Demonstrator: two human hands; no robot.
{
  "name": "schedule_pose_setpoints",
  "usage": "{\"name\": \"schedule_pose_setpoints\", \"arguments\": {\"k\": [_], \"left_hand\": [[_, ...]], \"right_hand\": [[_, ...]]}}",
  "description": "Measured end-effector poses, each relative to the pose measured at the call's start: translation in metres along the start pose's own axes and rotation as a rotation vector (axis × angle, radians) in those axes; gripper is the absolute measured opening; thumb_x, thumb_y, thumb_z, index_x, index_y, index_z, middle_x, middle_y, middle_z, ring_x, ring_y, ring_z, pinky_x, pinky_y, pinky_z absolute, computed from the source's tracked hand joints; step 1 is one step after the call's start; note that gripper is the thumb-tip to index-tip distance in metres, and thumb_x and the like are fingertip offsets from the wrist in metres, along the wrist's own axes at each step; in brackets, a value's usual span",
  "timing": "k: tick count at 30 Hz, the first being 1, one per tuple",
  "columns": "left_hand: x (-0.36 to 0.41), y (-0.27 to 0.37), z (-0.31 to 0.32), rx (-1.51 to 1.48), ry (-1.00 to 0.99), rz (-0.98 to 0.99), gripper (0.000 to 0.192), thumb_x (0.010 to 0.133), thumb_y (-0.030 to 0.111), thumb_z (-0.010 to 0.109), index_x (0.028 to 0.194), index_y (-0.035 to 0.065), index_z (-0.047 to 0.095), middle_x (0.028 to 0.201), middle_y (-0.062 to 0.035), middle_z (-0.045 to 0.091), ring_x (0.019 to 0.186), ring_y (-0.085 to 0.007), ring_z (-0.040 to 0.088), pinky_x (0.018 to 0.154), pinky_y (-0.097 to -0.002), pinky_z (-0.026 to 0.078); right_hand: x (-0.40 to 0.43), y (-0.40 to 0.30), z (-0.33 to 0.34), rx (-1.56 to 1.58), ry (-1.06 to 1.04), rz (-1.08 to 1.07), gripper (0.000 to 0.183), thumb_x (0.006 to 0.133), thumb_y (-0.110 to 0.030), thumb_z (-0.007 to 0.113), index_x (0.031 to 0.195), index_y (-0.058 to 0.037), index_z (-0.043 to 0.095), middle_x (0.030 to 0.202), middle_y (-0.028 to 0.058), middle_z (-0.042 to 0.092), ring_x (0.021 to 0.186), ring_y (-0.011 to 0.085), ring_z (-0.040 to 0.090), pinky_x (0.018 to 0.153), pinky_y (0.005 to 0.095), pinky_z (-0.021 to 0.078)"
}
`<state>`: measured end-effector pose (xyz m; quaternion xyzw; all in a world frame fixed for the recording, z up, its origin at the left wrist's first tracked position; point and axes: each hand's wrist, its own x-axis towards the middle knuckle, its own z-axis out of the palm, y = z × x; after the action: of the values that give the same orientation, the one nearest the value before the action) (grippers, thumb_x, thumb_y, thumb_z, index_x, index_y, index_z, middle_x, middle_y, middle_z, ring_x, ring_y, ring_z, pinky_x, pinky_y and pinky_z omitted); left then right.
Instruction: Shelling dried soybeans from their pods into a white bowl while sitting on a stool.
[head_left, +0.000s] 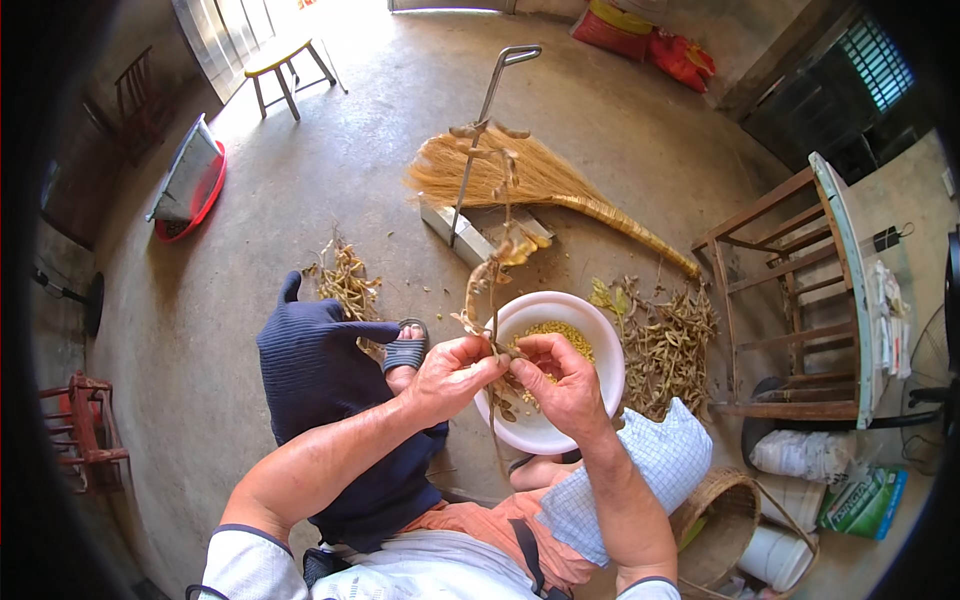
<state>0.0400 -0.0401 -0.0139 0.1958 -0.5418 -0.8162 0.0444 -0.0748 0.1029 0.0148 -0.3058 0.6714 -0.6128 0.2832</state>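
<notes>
Between finger and thumb, my left hand (454, 379) holds a dry soybean stalk (478, 289) hung with brown pods. The stalk rises away from me and its lower end passes below my hands. My right hand (562, 386) meets the left one and pinches a pod (512, 351) on the stalk, partly covered by the fingers. Under both hands sits a pale pink plastic basin (613, 345) on the floor. Yellow soybeans (576, 337) and some husks lie inside it.
Right of the basin is a heap of dry pods and stalks (667, 349); a smaller bunch (349, 289) lies left. Ahead, a straw broom (487, 169) lies by a metal dustpan (457, 225) with an upright handle. A wooden frame (795, 300) and a wicker basket (712, 525) stand right.
</notes>
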Motion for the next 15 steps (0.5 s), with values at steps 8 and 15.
{"name": "schedule_pose_setpoints", "arguments": {"k": [8, 15], "left_hand": [[-0.001, 0.012, 0.009, -0.286, 0.013, 0.029, 0.025, 0.087, 0.003, 0.065, 0.111, 0.0030, 0.058, 0.094, -0.0003, 0.064, 0.087, -0.0074, 0.061, 0.076, -0.0238, 0.050], [-0.004, 0.008, 0.002, -0.120, 0.017, 0.065, 0.018, 0.087, 0.003, 0.066, 0.104, 0.0045, 0.059, 0.090, 0.0017, 0.062, 0.082, -0.0035, 0.059, 0.071, -0.0210, 0.049]], "right_hand": [[0.005, -0.003, -0.005, -0.108, -0.092, -0.067, 0.011, 0.087, -0.006, 0.066, 0.094, 0.0021, 0.063, 0.084, 0.0066, 0.063, 0.076, 0.0124, 0.061, 0.068, 0.0249, 0.0500], [0.007, -0.002, 0.002, 0.163, -0.075, 0.106, 0.007, 0.089, -0.005, 0.062, 0.092, 0.0015, 0.061, 0.080, 0.0027, 0.062, 0.072, 0.0056, 0.057, 0.065, 0.0226, 0.0471]]}}
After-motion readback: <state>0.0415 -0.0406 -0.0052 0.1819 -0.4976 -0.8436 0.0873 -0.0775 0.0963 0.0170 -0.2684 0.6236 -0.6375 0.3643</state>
